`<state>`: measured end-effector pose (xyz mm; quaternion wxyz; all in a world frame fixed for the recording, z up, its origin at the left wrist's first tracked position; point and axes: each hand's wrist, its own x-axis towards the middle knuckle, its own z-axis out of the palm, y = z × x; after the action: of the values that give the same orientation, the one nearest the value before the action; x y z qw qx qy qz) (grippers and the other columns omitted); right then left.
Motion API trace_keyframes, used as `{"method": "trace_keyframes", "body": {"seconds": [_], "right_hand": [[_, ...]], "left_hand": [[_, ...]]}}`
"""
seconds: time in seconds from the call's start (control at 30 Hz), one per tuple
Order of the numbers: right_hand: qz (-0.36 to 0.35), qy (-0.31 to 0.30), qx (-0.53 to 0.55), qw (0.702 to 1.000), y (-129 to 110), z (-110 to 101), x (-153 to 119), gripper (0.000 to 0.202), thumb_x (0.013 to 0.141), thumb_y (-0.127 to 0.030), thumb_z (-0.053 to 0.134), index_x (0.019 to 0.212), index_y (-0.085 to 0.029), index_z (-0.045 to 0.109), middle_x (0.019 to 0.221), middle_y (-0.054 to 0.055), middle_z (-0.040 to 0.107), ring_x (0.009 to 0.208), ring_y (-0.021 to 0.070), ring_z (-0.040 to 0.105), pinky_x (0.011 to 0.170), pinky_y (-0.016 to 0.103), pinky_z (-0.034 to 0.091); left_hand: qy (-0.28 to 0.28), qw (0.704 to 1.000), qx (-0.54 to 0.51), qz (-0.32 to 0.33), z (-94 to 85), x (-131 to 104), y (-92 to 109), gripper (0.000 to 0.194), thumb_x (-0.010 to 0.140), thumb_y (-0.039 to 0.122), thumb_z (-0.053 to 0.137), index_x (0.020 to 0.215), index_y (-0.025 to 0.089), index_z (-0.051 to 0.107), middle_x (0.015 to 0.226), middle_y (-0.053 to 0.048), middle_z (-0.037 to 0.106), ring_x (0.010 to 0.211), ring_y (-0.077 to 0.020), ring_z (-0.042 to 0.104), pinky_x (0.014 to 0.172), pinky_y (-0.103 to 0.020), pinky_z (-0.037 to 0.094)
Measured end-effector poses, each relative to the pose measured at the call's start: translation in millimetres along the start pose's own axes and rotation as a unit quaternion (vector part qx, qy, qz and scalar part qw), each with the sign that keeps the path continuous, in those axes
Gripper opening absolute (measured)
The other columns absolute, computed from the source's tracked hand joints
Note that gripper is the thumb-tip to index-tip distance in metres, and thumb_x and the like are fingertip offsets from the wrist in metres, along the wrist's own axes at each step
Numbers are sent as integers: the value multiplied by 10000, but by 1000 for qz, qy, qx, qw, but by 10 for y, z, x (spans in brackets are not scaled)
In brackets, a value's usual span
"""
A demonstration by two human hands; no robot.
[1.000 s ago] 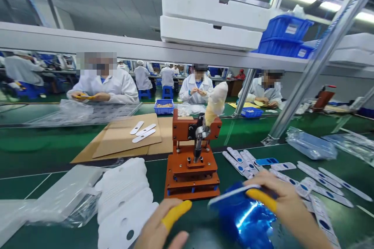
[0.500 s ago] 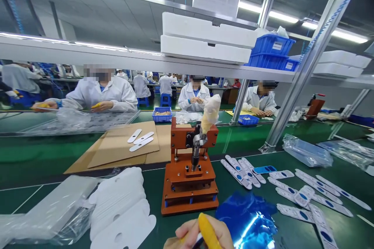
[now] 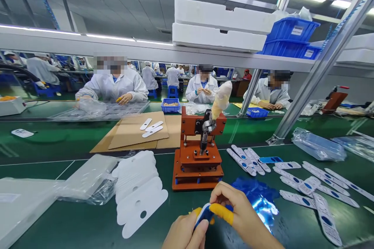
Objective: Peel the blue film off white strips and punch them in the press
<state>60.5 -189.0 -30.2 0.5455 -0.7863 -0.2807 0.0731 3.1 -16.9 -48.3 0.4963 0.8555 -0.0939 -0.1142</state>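
Observation:
Low in the head view, my left hand (image 3: 185, 230) grips a small blue-and-white panel (image 3: 204, 214) with its thumb across the blue face. My right hand (image 3: 233, 212) pinches the panel's upper end; yellow covers sit on its thumb and on a left-hand finger. Just beyond stands an orange-brown press (image 3: 198, 163) with a wrapped handle. Right of my hands lies shiny blue film (image 3: 260, 198). Several white printed panels (image 3: 295, 199) with blue ovals are scattered at the right. A fanned stack of plain white strips (image 3: 137, 190) lies at the left.
Cardboard (image 3: 137, 136) holds white pieces behind the stack. Plastic-wrapped packs (image 3: 90, 175) lie at the left. A metal post (image 3: 312, 74) rises at the right, below a shelf (image 3: 140, 46) with foam boxes. People in white coats sit across the bench.
Both hands are now in full view together on the panel, where one hand showed clearly before. The camera view has shifted, bringing more of the left bench into sight.

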Motion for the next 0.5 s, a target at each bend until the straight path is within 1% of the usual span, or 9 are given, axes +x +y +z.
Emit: {"method": "trace_keyframes", "body": {"seconds": [0.07, 0.17, 0.23, 0.27, 0.33, 0.37, 0.4, 0.47, 0.5], "right_hand": [[4, -4, 6, 1000, -36, -4, -68, 191, 864, -337, 581, 754, -190, 525, 788, -3, 517, 665, 112, 513, 582, 214, 428], [-16, 9, -37, 999, -71, -10, -188, 139, 900, -270, 521, 782, -198, 520, 815, 1, 517, 694, 118, 506, 586, 222, 418], [-55, 18, -83, 995, -54, -7, -265, 126, 916, -193, 470, 800, -198, 518, 820, 7, 522, 719, 123, 495, 604, 231, 410], [-84, 26, -107, 990, -32, -3, -298, 138, 920, -156, 440, 810, -195, 514, 826, 13, 527, 732, 126, 493, 617, 238, 412], [-159, 53, -165, 972, 28, 12, -341, 159, 919, -110, 400, 832, -183, 510, 836, 33, 543, 751, 137, 497, 630, 253, 423], [-201, 70, -201, 956, 55, 22, -348, 155, 916, -101, 396, 849, -174, 515, 840, 48, 555, 763, 146, 501, 635, 262, 432], [-247, 82, -235, 936, 76, 32, -344, 142, 913, -100, 403, 870, -162, 523, 844, 64, 568, 776, 156, 509, 643, 272, 444], [-332, 88, -280, 897, 79, 60, -310, 124, 906, -105, 419, 905, -142, 538, 845, 87, 594, 796, 172, 529, 670, 290, 475], [-362, 80, -287, 883, 59, 80, -285, 129, 905, -102, 418, 913, -139, 541, 842, 92, 603, 799, 174, 539, 685, 293, 487]], "left_hand": [[0, 1000, 3, 1, 19, -62, 73, 494, 924, 526, 268, 654, 201, 523, 624, -12, 570, 599, -138, 507, 593, -216, 364], [33, 999, -7, -28, 55, -159, 170, 509, 919, 536, 272, 639, 198, 528, 677, -20, 550, 663, -153, 503, 609, -226, 367], [34, 997, -43, -48, 97, -200, 201, 512, 908, 563, 291, 645, 193, 528, 653, -13, 523, 646, -151, 484, 606, -235, 360], [29, 995, -77, -61, 125, -211, 205, 515, 900, 579, 308, 644, 189, 525, 633, -6, 508, 621, -144, 470, 597, -237, 354], [9, 978, -183, -96, 188, -217, 190, 530, 878, 613, 345, 629, 178, 517, 577, 8, 473, 547, -122, 433, 565, -235, 345], [-10, 960, -253, -122, 219, -213, 174, 545, 871, 626, 352, 626, 170, 523, 547, 12, 461, 511, -110, 413, 549, -231, 344], [-34, 932, -328, -149, 244, -205, 154, 561, 870, 633, 349, 635, 160, 539, 525, 11, 458, 482, -99, 398, 535, -226, 346], [-74, 856, -474, -193, 258, -169, 108, 594, 888, 625, 319, 647, 142, 567, 489, 6, 453, 436, -82, 376, 499, -211, 348], [-70, 813, -539, -207, 239, -142, 84, 585, 903, 600, 314, 658, 138, 577, 494, 2, 464, 430, -76, 384, 490, -203, 356]]}}
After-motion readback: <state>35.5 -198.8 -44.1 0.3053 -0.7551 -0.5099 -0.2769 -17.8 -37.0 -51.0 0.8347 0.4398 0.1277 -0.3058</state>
